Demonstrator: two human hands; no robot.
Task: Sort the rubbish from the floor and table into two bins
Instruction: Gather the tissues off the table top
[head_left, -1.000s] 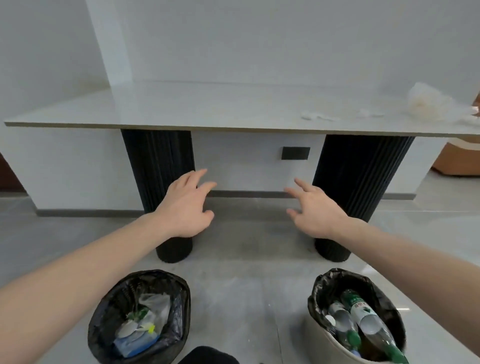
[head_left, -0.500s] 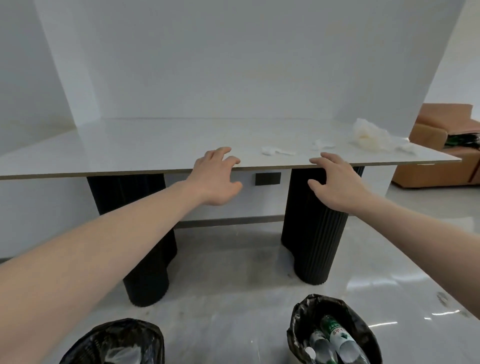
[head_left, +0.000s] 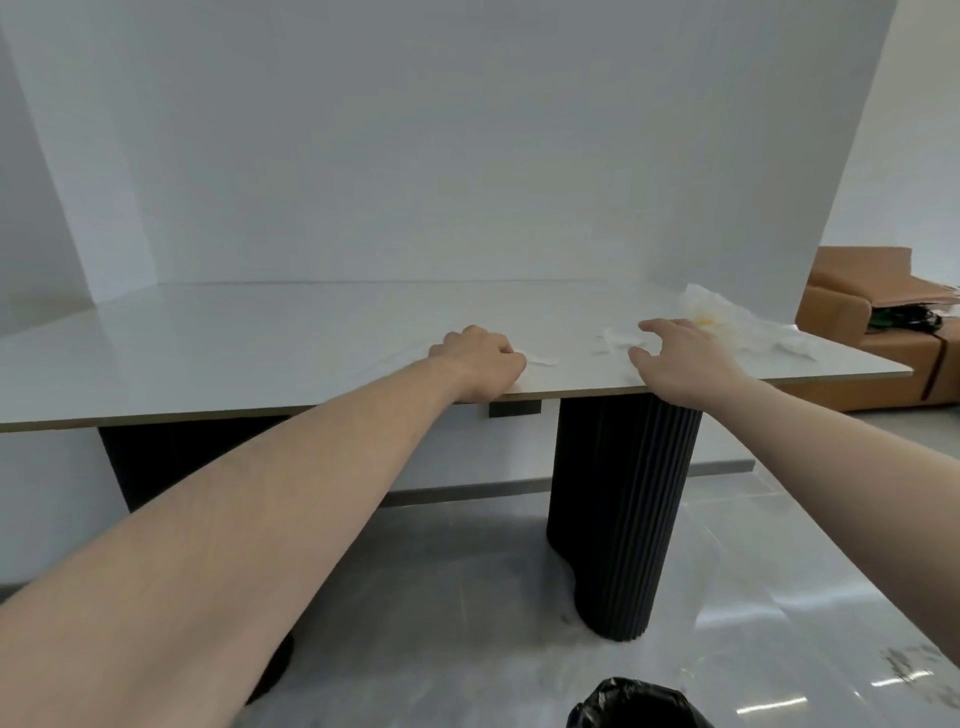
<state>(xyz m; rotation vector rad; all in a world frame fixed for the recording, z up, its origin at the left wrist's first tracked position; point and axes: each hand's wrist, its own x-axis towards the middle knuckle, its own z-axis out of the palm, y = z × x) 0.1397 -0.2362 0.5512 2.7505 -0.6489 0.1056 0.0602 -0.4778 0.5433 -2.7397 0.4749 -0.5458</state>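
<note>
On the white table (head_left: 260, 353), near its front edge, my left hand (head_left: 480, 364) has its fingers curled round a small white tissue scrap (head_left: 543, 359) that pokes out to the right of the fingertips. My right hand (head_left: 680, 358) is open with its fingers spread, just right of a second white tissue scrap (head_left: 615, 340). I cannot tell whether it touches it. A crumpled clear plastic bag (head_left: 727, 322) with a yellowish patch lies further right, with more white scraps (head_left: 795, 351) beside it. One black-lined bin (head_left: 639, 706) shows only its rim at the bottom edge.
Two black fluted legs hold the table up; the right leg (head_left: 623, 519) stands just behind the bin. White panels (head_left: 467, 156) wall in the back and left. A brown sofa (head_left: 852, 312) sits past the table's right end. The floor is glossy grey tile (head_left: 467, 623).
The view has tilted up, and both bins slid down, leaving one rim. Both hands rose from in front of the table onto its top. My left hand's fingers curled onto the tissue scrap.
</note>
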